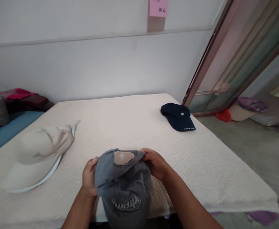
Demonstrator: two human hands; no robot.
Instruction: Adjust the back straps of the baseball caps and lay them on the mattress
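A grey baseball cap [127, 187] with raised lettering is held up over the near edge of the table, its strap opening facing away from me. My left hand [90, 176] grips the cap's left side, with the fingers partly hidden behind it. On the other side, my right hand [155, 162] pinches the rim by the strap opening. To the left lies a cream cap [38, 148] with a small dark logo and a loose pale strap. A navy baseball cap [177, 116] with a small white emblem rests at the far right of the table.
A cream textured cloth [120, 121] covers the table, which meets a white wall [106, 66] bearing a pink note [158, 8]. Cushions and fabric [22, 95] lie at the left. A glass-panelled door [220, 73] and a red bag [223, 115] on the floor are at the right.
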